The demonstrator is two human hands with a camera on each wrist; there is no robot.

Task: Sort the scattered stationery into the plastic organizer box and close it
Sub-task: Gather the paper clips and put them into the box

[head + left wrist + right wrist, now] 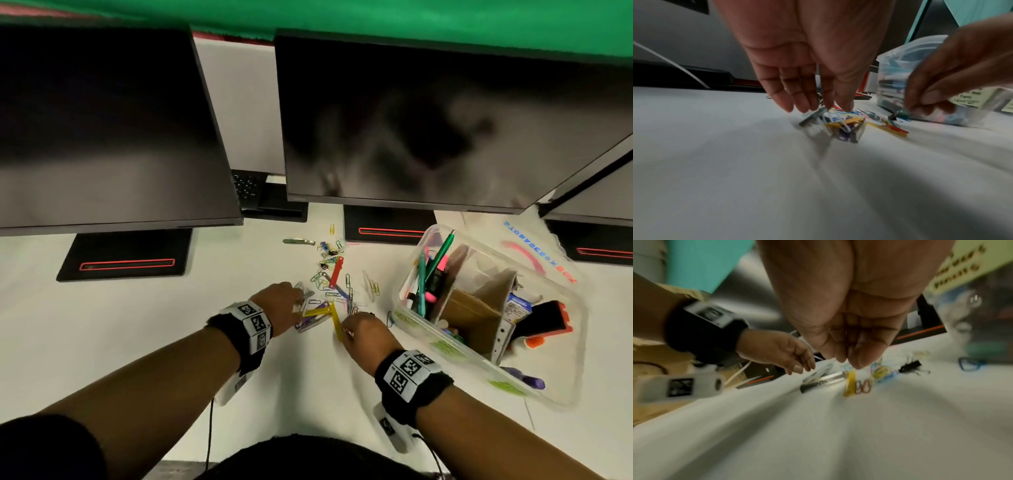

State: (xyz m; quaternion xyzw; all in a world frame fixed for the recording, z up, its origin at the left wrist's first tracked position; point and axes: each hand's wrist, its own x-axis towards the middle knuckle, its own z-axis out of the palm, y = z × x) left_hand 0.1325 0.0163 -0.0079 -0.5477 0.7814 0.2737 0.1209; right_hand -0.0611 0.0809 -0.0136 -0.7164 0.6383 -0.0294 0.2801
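Coloured paper clips (329, 284) lie scattered on the white desk, with a red strip (336, 272) and yellow strips (320, 311) among them. My left hand (299, 296) reaches into the near end of the pile. Its thumb and fingertips (803, 108) close on a clump of clips (838, 126). My right hand (347, 329) is just right of it, over a yellow strip, and pinches a small clip (900, 113) between thumb and fingers. The clear organizer box (445, 346) stands open at the right. It holds pens, cardboard dividers and an orange-black item.
Two dark monitors (428, 120) hang over the back of the desk, their black stands (126, 255) behind the pile. A clear printed lid (534, 246) lies behind the box. A silver tool (298, 241) and a black binder clip (909, 365) lie near the clips.
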